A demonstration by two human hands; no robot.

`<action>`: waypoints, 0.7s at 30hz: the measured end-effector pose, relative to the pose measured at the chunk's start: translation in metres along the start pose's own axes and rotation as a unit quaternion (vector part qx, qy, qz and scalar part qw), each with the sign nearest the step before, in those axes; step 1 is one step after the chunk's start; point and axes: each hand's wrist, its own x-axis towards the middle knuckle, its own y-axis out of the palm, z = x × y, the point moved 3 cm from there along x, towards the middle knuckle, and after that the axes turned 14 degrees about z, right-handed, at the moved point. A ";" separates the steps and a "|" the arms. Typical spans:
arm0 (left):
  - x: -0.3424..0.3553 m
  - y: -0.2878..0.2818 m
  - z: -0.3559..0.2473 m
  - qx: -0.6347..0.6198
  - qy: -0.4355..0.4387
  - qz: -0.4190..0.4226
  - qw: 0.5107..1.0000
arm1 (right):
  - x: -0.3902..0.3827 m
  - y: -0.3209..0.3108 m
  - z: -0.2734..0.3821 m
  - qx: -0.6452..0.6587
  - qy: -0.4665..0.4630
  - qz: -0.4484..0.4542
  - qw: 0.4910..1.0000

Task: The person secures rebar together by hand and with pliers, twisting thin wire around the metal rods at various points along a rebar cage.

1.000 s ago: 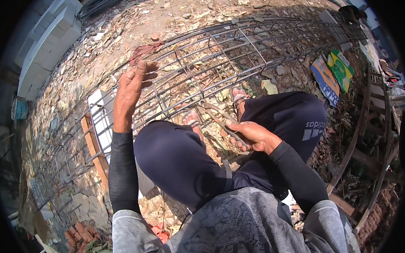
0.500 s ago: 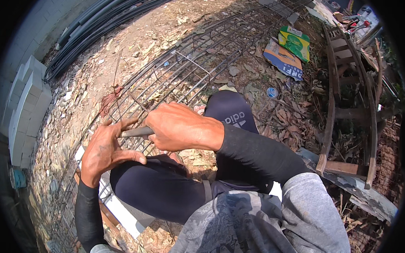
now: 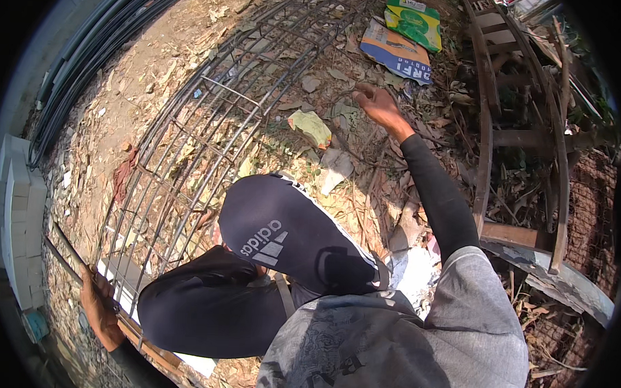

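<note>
A long cage of steel rebar (image 3: 233,91) runs from the far middle to the near left, beside my bent legs. At its near left end, my left hand (image 3: 100,311) is closed around a dark tool with two long handles (image 3: 65,257), which looks like pincers. The tool's head is mostly hidden by the hand. My right hand (image 3: 382,109) is stretched far forward, low over leaf-strewn ground right of the cage. Its fingers are partly bent and look apart, with nothing plainly held. Thin dark strands lie near its fingertips, too faint to tell wire from twig.
Beyond my right hand lie a blue-and-orange sack (image 3: 395,52) and a green-and-yellow sack (image 3: 413,23). A wooden ladder-like frame (image 3: 486,132) stands at the right. Pale blocks (image 3: 24,218) are stacked at the left, below a bundle of dark bars (image 3: 89,63).
My hands were together over the cage, the right gripping a grey tool handle. They have parted: the right swung far forward and right, the left drew back left with the two-handled tool.
</note>
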 end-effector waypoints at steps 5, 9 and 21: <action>-0.019 -0.004 0.017 -0.075 0.001 -0.081 0.994 | -0.012 0.135 -0.185 -0.237 0.236 0.107 0.936; -0.025 0.017 -0.003 -0.051 -0.007 -0.103 0.993 | -0.009 0.160 -0.188 -0.307 0.284 0.085 0.904; 0.016 0.094 -0.044 -0.135 0.030 -0.013 0.990 | -0.032 0.044 -0.150 -0.242 0.049 0.080 0.966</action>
